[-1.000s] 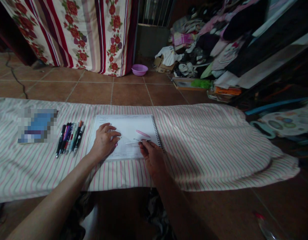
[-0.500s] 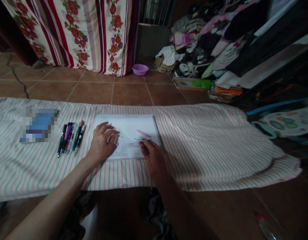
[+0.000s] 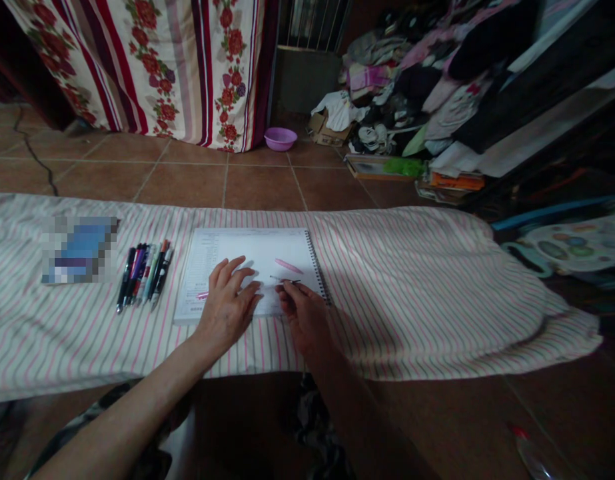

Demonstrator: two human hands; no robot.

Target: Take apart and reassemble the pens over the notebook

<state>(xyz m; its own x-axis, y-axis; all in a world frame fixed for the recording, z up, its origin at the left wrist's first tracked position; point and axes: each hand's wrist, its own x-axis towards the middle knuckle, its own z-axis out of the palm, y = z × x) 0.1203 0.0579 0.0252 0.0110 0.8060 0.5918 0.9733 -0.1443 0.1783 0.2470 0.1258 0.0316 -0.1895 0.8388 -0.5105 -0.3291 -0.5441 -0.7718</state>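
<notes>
Your right hand (image 3: 304, 310) pinches a thin dark piece (image 3: 276, 278), partly hidden; at nine o'clock, I cannot tell if your left hand (image 3: 228, 303) grips anything; notebook (image 3: 262, 245) print is unreadable

Pixelated blue object (image 3: 84, 243), page print (image 3: 205, 257) (unreadably small), cropped cloth (image 3: 412, 280)

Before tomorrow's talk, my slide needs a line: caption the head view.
Right hand pinches a slim dark object over a spiral-bound book, left hand alongside; pens lie on striped cloth.
</notes>
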